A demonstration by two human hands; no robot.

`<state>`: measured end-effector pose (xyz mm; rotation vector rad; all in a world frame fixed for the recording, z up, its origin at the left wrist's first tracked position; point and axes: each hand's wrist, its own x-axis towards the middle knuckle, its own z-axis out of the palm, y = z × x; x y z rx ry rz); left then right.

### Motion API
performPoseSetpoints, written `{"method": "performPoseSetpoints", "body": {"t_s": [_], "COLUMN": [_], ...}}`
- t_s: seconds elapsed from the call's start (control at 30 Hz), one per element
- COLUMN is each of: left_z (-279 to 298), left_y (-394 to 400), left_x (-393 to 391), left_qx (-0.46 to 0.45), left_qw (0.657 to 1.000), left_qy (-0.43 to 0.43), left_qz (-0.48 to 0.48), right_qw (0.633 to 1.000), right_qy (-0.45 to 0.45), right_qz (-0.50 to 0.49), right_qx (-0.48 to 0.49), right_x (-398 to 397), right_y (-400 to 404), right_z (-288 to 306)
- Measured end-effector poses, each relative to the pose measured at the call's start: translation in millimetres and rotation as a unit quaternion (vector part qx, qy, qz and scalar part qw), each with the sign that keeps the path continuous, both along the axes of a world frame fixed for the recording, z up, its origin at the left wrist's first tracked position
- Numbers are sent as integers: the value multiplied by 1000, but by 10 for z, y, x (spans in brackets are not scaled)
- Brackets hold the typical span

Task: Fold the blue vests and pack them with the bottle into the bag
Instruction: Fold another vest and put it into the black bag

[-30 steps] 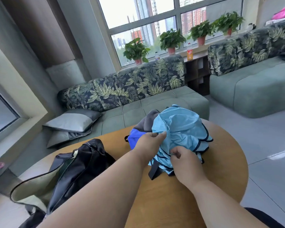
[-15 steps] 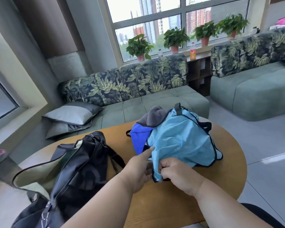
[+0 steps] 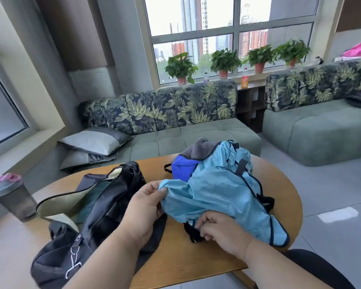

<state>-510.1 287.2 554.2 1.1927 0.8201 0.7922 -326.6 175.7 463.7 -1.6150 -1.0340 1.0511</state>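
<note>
Pinching a corner of the light blue vest (image 3: 215, 195), the left hand (image 3: 146, 207) is clamped on the fabric, while the right hand (image 3: 219, 230) grips its dark-trimmed lower edge. A second ago both hands were bunched together higher on the pile; now they have drawn apart and the vest spreads lower over the table (image 3: 175, 261), which suggests folding is only starting. The open black bag (image 3: 96, 207) lies just left of the left hand, the bottle (image 3: 10, 197) farther left.
</note>
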Motion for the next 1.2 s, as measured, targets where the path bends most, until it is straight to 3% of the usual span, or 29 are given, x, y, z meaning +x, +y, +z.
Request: {"method": "performPoseSetpoints", "body": {"t_s": [0.27,0.6,0.83,1.2], "left_z": [287,263,220,66], "left_y": [-131,-266,-351,-426], "left_x": [-460,-617,-710,-627], "left_qx": [123,143,137,64], "left_qw": [986,984,987,996], "left_qy": [-36,-30,-12,51], "left_qz": [109,106,81,23], "right_qw": [982,977,989,987], "right_qy": [-106,-163,-109,-55], "right_qz": [-159,-137,-100,-141], "right_qx": [6,-26,22,59], "right_x": [-123,-334,-550,-397], "right_y": [-117,-321,-219,-246], "right_z": [-110,4,316,25]}}
